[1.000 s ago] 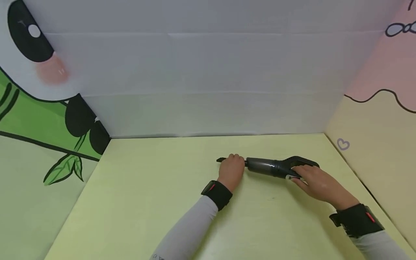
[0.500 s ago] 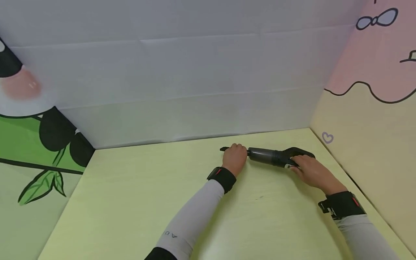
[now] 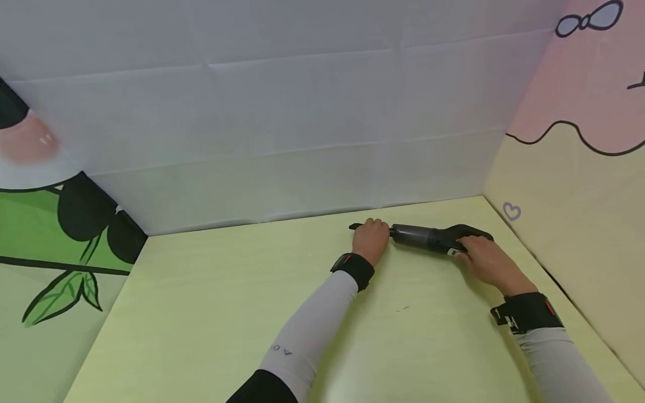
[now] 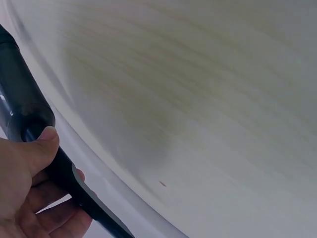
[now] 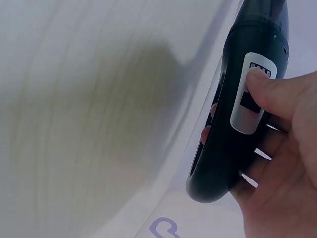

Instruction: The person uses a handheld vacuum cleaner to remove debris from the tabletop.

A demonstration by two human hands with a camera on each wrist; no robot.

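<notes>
A black handheld vacuum (image 3: pixel 430 238) lies across the pale green table (image 3: pixel 227 313), near its back right corner. My right hand (image 3: pixel 481 256) grips the vacuum's looped handle (image 5: pixel 225 148), with the thumb on the white button panel (image 5: pixel 250 94). My left hand (image 3: pixel 371 239) holds the thin black nozzle (image 4: pixel 81 193), thumb on top and fingers curled beneath. The nozzle tip (image 3: pixel 355 226) sticks out to the left of that hand. In the left wrist view the dark barrel (image 4: pixel 20 94) runs up from the thumb.
A white back wall (image 3: pixel 302 112) stands just behind the vacuum. A pink and cream wall (image 3: pixel 579 168) with a small purple heart (image 3: pixel 511 211) closes the right side. A green leaf-patterned wall (image 3: pixel 50 268) closes the left side.
Both hands and the vacuum have shifted a little right and toward the back wall. The head view has turned rightward, so the left wall's pattern shows less.
</notes>
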